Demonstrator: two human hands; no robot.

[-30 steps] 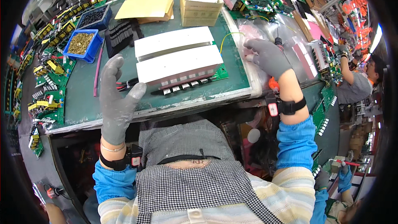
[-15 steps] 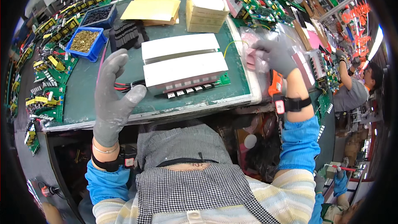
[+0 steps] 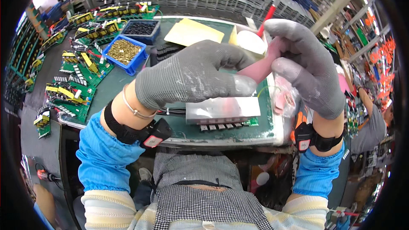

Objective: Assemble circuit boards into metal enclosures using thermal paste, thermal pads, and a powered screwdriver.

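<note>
A thin, flexible pink pad (image 3: 260, 69) is stretched between my two gloved hands, above the table. My left hand (image 3: 191, 74) closes on its left end between thumb and fingers. My right hand (image 3: 309, 64) pinches the other end with bent fingers. Below them lies a circuit assembly with a white-topped block (image 3: 223, 110), a row of metal-tabbed parts along its front edge. Part of this assembly is hidden behind my left hand. A clear plastic bag (image 3: 284, 98) with more pink pieces lies to its right, near my right wrist.
A blue bin of brass-coloured small parts (image 3: 123, 52) and a bin of black parts (image 3: 142, 30) stand at the left. Yellow sheets (image 3: 194, 32) and a white round container (image 3: 250, 41) are behind. Green circuit boards (image 3: 70, 91) line the left; a co-worker (image 3: 368, 127) is at right.
My right hand has come from the plastic bag to above the table with a pink pad. My left hand has moved up and right to grip its other end. The view has shifted.
</note>
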